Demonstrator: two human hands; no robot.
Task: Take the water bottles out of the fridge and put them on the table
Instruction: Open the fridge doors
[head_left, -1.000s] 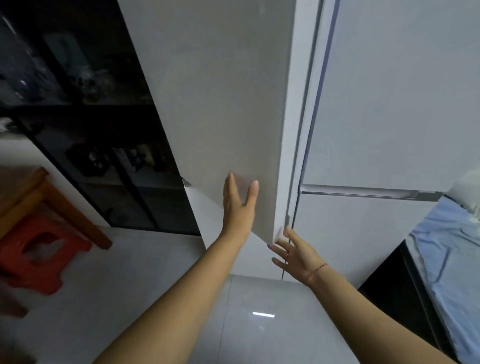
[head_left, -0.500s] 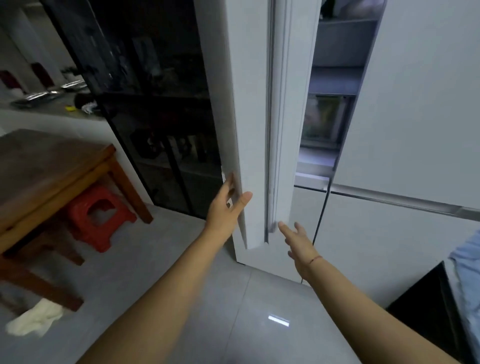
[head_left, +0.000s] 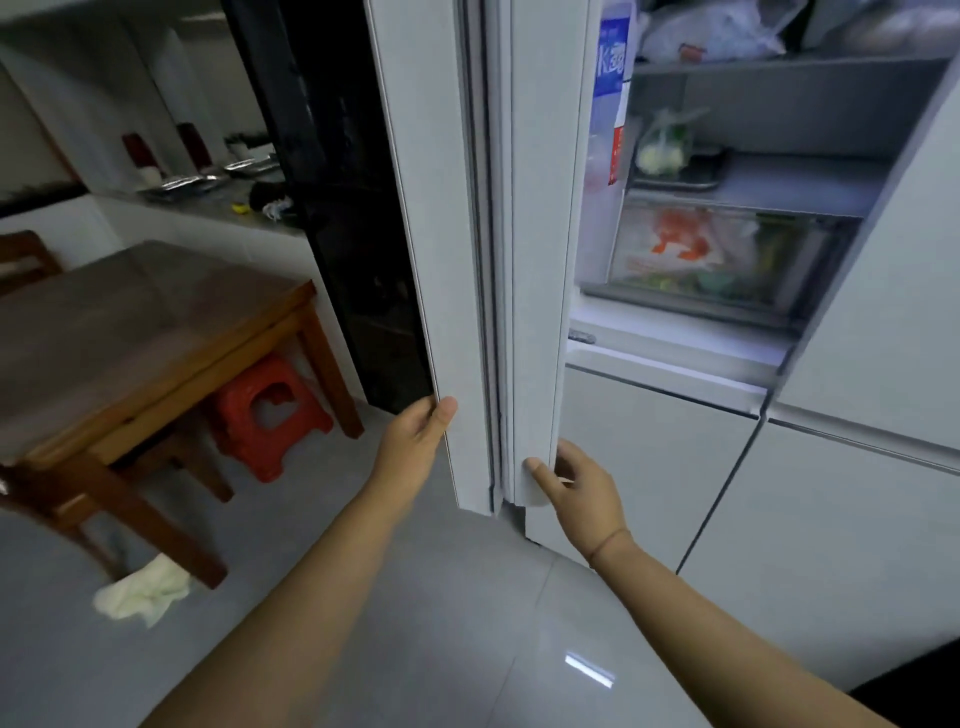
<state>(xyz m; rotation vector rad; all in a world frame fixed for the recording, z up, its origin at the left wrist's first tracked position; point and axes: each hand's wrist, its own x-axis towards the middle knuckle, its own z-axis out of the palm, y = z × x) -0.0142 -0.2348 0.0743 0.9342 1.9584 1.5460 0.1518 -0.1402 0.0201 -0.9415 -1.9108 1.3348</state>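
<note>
Bottles are the goal, yet only one candidate shows: a tall clear container with a blue label (head_left: 612, 62) standing in the rack on the inner side of the open fridge door (head_left: 535, 260). Whether it is one of the water bottles I cannot tell; its top is cut off by the frame. If full, it will likely be heavy for its width, stiff in the wall, and slick with cold moisture, so a wrap around the body below the label, with a palm under the base, looks like the safest hold. A pinch at the neck alone could slip.

Around it, the fridge shelves (head_left: 779, 67) hold bagged food, and a clear crisper drawer (head_left: 722, 254) sits beneath with something orange inside. No other bottle is visible there.

Lower down, the left hand (head_left: 415, 441) lies flat against the outer face of the door near its bottom corner, fingers (head_left: 441, 410) straight and holding nothing. The right hand (head_left: 576, 488) curls loosely around the door's inner edge, thumb on the near face, in contact but not closed hard.

Farther left stands the wooden counter (head_left: 156, 322), well apart from the fridge, with a red stool (head_left: 270, 410) tucked under it and a pale cloth (head_left: 140, 597) on the floor by one leg. The carry across looks unobstructed apart from that cloth.
</note>
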